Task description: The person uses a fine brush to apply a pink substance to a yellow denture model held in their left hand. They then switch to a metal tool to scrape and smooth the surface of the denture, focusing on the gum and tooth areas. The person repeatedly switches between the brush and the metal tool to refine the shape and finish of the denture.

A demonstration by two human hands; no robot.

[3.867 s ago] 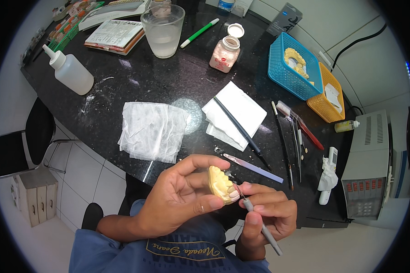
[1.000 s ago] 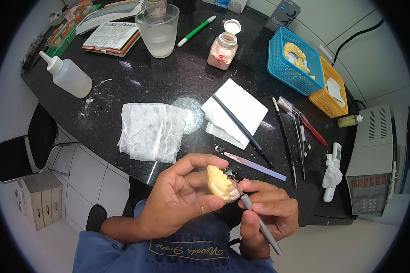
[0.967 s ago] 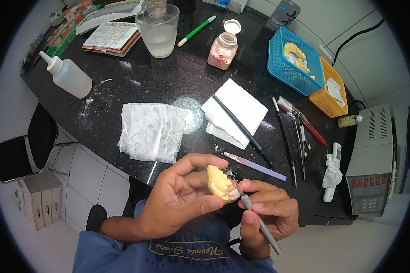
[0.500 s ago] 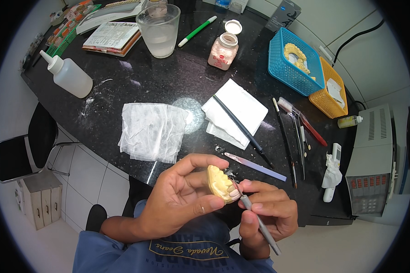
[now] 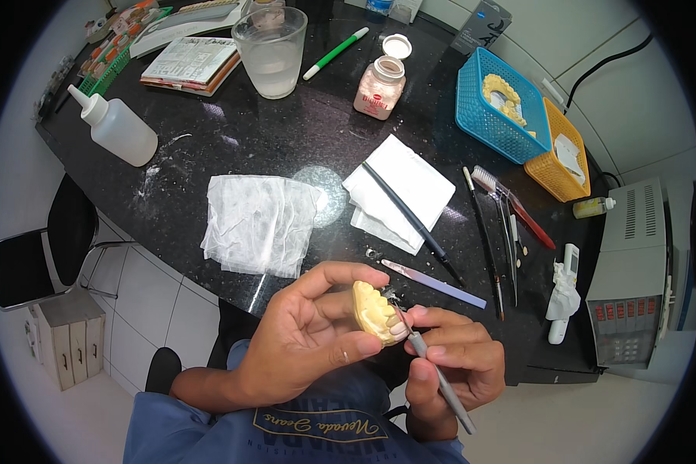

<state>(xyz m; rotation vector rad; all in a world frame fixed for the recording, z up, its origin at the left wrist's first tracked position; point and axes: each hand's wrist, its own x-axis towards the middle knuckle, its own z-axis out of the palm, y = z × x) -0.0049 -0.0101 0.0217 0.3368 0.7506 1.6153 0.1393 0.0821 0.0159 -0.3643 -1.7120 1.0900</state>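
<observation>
My left hand (image 5: 305, 336) grips a yellow plaster model of teeth (image 5: 377, 312) in front of my chest, just off the black counter's near edge. My right hand (image 5: 450, 367) holds a thin grey-handled tool (image 5: 433, 367) like a pen. Its tip rests on the model's teeth. On the counter (image 5: 232, 147) beyond my hands lies a flat pale blue strip tool (image 5: 435, 283) and a crumpled white tissue (image 5: 259, 224).
A folded white paper with a black brush (image 5: 410, 220) lies mid-counter, with several hand tools (image 5: 506, 232) to its right. At the back stand a squeeze bottle (image 5: 116, 127), a glass beaker (image 5: 271, 50), a small jar (image 5: 379, 81), blue (image 5: 499, 108) and orange baskets (image 5: 557, 155). A grey machine (image 5: 634, 278) sits right.
Both hands stay in nearly the same place. The tool tip shifts only slightly on the model.
</observation>
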